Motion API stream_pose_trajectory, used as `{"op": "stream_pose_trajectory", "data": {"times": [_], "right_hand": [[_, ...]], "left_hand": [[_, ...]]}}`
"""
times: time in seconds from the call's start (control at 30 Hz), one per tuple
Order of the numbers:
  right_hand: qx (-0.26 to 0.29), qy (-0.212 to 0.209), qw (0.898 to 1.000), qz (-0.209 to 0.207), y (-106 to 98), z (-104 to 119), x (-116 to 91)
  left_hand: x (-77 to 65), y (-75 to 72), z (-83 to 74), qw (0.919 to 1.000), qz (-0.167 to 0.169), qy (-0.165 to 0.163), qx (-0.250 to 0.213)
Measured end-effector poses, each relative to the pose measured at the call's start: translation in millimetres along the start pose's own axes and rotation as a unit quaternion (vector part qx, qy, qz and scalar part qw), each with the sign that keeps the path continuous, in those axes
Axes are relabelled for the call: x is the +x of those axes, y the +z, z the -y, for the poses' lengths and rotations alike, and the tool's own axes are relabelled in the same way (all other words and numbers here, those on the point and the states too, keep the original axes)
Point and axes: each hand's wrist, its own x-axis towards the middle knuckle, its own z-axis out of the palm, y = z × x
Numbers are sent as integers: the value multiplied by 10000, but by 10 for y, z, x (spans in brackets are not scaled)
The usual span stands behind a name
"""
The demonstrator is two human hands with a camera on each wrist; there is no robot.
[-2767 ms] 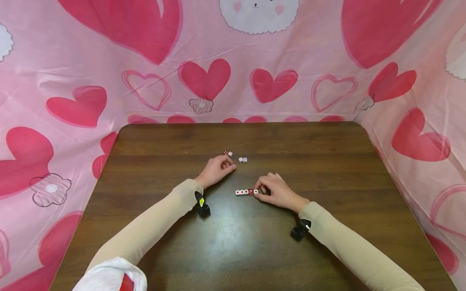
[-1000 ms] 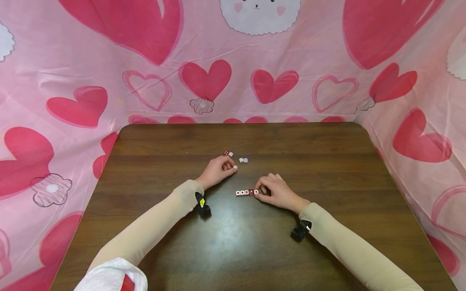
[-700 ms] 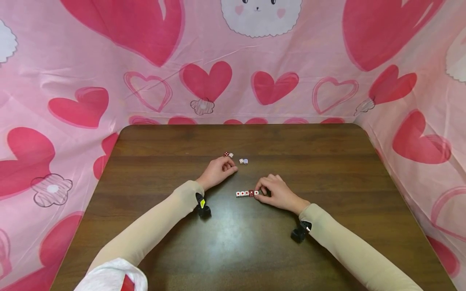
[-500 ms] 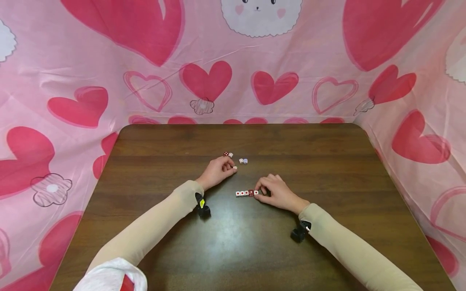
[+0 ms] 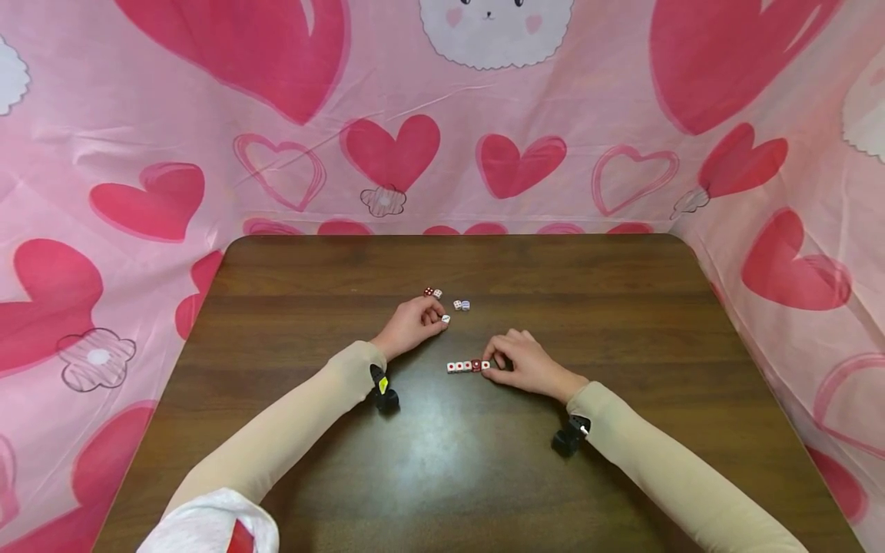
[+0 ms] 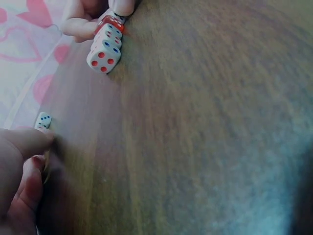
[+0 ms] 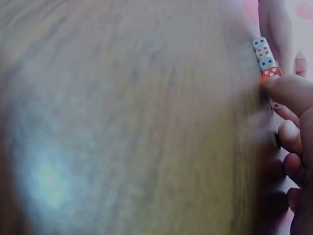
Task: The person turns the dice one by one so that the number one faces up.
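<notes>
1. Dice row [image 5: 459,367] at the right hand [image 5: 528,365]: four white, red-dotted; one red.
2. Die [image 5: 445,319] at the left hand [image 5: 409,326]: white, dark-pipped.
3. Tabletop [image 5: 588,292]: brown woodgrain.
4. Backdrop [image 5: 456,100] beyond both hands: pink, red hearts.

The brown table [image 5: 622,307] carries a dice row [image 5: 468,366] and paired dice [image 5: 465,306].

Glare whitens the tabletop [image 5: 435,453]; wrist views blurry, perhaps unfocused

Open tabletop [image 5: 429,476] nearside of the dice row [image 5: 468,367], itself perhaps gapless.
</notes>
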Motion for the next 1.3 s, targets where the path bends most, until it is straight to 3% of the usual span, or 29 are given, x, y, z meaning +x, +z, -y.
{"op": "stream_pose_trajectory", "data": {"times": [0.37, 0.6, 0.93, 1.3], "right_hand": [[-10, 0, 10000, -30, 9, 7, -15], [5, -27, 10000, -64, 23, -3, -17], [23, -3, 10000, -94, 34, -17, -21], [0, -108, 9997, -196, 36, -28, -16]], "left_hand": [[-2, 42, -12, 9999, -91, -107, 67], [-5, 43, -23, 9995, -63, 45, 311], [14, 63, -30, 9991, -272, -94, 327], [31, 63, -29, 9990, -249, -205, 309]]}}
